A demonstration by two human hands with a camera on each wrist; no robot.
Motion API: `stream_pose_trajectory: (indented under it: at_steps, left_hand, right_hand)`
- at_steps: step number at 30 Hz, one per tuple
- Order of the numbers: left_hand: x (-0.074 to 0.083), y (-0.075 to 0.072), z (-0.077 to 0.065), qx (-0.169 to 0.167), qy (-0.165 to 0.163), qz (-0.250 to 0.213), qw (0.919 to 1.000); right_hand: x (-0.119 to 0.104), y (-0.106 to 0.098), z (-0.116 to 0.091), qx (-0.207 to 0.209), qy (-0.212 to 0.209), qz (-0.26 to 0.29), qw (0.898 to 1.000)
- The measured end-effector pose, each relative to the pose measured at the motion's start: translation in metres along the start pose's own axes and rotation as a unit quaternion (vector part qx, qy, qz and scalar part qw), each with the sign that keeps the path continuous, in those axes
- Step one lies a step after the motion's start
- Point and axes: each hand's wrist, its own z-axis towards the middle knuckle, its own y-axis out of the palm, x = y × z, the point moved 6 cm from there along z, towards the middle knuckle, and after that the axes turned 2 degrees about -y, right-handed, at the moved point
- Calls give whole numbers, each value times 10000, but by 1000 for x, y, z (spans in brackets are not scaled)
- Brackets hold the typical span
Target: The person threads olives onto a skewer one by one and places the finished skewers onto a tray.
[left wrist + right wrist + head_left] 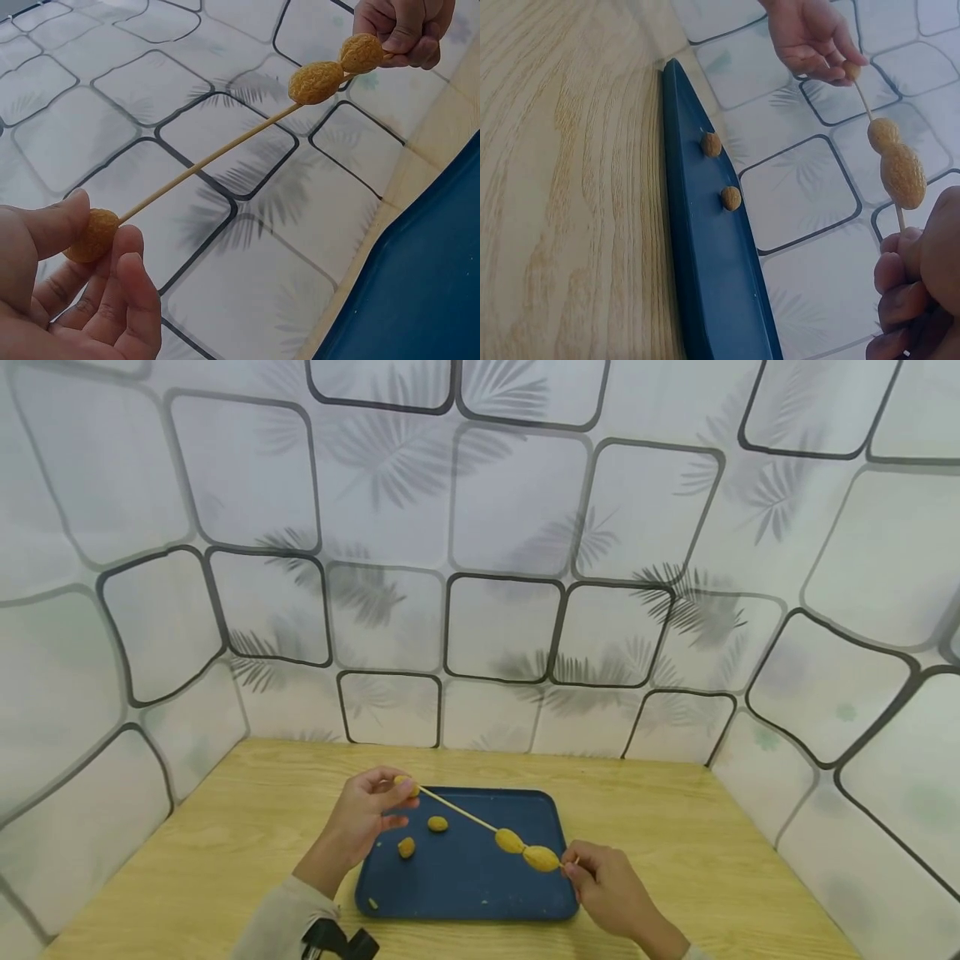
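Note:
A thin wooden skewer (457,807) slants between the two hands above the tray. Two golden-brown, wrinkled food balls (315,82) are threaded on it, close to the right hand. My right hand (611,889) grips the skewer's end just beyond them. At the opposite end, my left hand (358,818) pinches a third golden-brown ball (94,235) between thumb and fingers. The skewer's tip meets that ball; how deep it goes in is hidden. Two more balls lie apart on the blue tray (480,893), one nearer the left hand (407,847) and one farther back (437,824).
The blue tray lies on a light wood-grain table (675,810). Small crumbs dot its surface, with a larger bit (372,903) at its front left corner. A pale patterned curtain (510,627) encloses the table at the back and sides.

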Motion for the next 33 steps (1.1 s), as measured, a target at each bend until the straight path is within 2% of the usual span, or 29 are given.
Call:
stream_pose_trajectory:
  at_steps: [7, 19, 28, 33]
  left_hand:
    - [0, 3, 1, -280, -11, 133, 9995]
    - [1, 7, -2, -583, -149, 70, 9982]
    - [-1, 12, -3, -821, -123, 111, 9965]
    - [-3, 12, -3, -851, -211, 80, 9961]
  right_hand:
    - [-3, -1, 3, 84, -72, -100, 9999]
    - [-3, 0, 5, 239, 233, -321, 9989]
    - [-9, 0, 5, 499, 133, -498, 9974]
    - [-10, 1, 7, 587, 107, -621, 9963]
